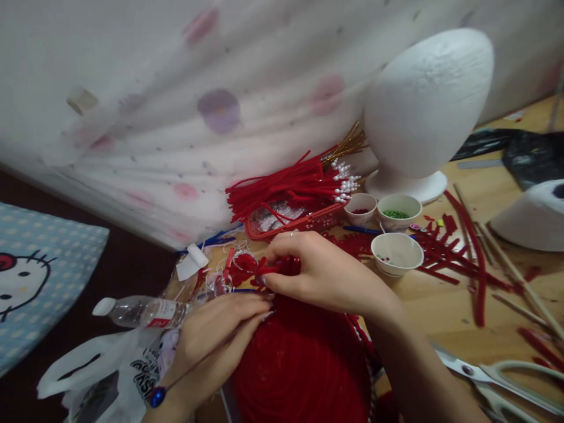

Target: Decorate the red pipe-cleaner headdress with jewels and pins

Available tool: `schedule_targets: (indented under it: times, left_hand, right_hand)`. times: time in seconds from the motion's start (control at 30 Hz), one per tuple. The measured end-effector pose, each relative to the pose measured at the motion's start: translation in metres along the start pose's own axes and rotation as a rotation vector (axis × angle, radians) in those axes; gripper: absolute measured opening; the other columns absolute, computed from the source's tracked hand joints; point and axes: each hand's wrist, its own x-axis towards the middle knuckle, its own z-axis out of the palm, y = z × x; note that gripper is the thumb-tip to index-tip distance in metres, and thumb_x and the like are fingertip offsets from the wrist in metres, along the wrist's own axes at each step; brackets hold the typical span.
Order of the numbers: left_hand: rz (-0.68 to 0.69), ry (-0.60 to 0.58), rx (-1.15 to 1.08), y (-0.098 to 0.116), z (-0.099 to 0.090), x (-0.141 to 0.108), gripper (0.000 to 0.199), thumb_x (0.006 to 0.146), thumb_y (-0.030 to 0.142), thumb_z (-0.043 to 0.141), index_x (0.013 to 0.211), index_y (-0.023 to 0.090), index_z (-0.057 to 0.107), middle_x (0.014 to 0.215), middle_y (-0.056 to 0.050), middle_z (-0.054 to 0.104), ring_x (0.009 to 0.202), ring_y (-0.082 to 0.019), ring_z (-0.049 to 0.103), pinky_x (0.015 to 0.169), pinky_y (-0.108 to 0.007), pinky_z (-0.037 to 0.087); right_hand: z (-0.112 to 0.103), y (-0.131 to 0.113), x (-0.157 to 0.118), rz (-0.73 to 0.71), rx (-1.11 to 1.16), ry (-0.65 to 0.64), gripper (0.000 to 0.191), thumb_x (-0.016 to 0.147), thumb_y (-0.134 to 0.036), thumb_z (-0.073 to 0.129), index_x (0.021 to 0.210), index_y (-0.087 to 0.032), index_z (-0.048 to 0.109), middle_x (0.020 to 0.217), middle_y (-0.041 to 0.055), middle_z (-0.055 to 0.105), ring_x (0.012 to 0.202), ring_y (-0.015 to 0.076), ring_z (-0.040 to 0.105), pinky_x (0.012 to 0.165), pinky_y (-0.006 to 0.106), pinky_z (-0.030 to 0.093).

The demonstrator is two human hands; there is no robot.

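A large rounded red velvety piece (304, 364) with ridged rows fills the lower middle, with a beaded edge along its right side. At its top edge my left hand (224, 329) rests with fingers pressed together; whatever lies between the fingertips is too small to make out. My right hand (308, 270) curls over the same edge, its thumb and fingers closed on a red fuzzy strip. The two hands' fingertips nearly meet. A dark cord with a blue bead (157, 396) lies across the left wrist.
Behind the hands is a red basket (291, 226) with red stems (282, 188). At right are small cups (397, 254), a white foam head (429, 106), red strips, sticks and scissors (497, 376). A bottle (141, 311) and plastic bag (101, 376) are at left.
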Motion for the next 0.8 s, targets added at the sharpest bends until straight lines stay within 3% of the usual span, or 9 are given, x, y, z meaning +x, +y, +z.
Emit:
schedule_targets:
  times: [0.17, 0.3, 0.37, 0.5, 0.8]
  left_hand:
    - [-0.001, -0.002, 0.036, 0.007, -0.003, -0.002, 0.015, 0.092, 0.015, 0.06, 0.102, 0.023, 0.069, 0.098, 0.0, 0.074, 0.091, -0.009, 0.072, 0.087, -0.015, 0.056]
    - [0.01, 0.042, 0.086, 0.012, -0.008, -0.008, 0.015, 0.09, 0.015, 0.063, 0.102, 0.022, 0.068, 0.093, 0.001, 0.076, 0.083, -0.009, 0.073, 0.082, -0.014, 0.058]
    - [0.01, 0.069, 0.102, 0.015, -0.009, -0.01, 0.011, 0.091, 0.02, 0.064, 0.101, 0.021, 0.069, 0.091, 0.001, 0.077, 0.08, -0.009, 0.073, 0.081, -0.014, 0.059]
    - [-0.113, 0.179, 0.031, 0.02, -0.003, -0.01, 0.005, 0.089, 0.023, 0.067, 0.093, 0.024, 0.07, 0.085, 0.003, 0.076, 0.075, -0.009, 0.073, 0.077, -0.014, 0.059]
    - [-0.227, 0.489, -0.097, 0.032, 0.021, -0.003, 0.007, 0.083, 0.013, 0.071, 0.081, 0.02, 0.071, 0.077, 0.002, 0.075, 0.07, -0.013, 0.071, 0.07, -0.023, 0.06]
  right_hand:
    - [-0.004, -0.006, -0.005, -0.021, -0.069, -0.02, 0.008, 0.083, -0.012, 0.065, 0.085, -0.014, 0.073, 0.085, 0.0012, 0.074, 0.076, 0.0133, 0.063, 0.072, 0.025, 0.044]
    - [-0.005, -0.011, -0.009, -0.136, -0.192, 0.029, 0.009, 0.082, -0.009, 0.07, 0.082, -0.017, 0.075, 0.096, 0.0016, 0.075, 0.091, 0.0151, 0.063, 0.089, 0.029, 0.041]
    - [-0.005, -0.015, -0.01, -0.165, -0.291, 0.048, 0.011, 0.081, -0.009, 0.072, 0.076, -0.018, 0.075, 0.091, 0.0011, 0.075, 0.091, 0.0163, 0.061, 0.089, 0.03, 0.039]
    - [-0.002, -0.025, -0.013, -0.062, -0.389, 0.003, 0.011, 0.08, -0.01, 0.073, 0.076, -0.019, 0.075, 0.073, -0.0005, 0.072, 0.073, 0.0162, 0.058, 0.07, 0.029, 0.039]
    - [-0.006, -0.04, -0.022, 0.038, -0.429, -0.152, 0.026, 0.082, -0.006, 0.059, 0.096, -0.02, 0.075, 0.095, 0.004, 0.077, 0.085, 0.0192, 0.068, 0.075, 0.029, 0.046]
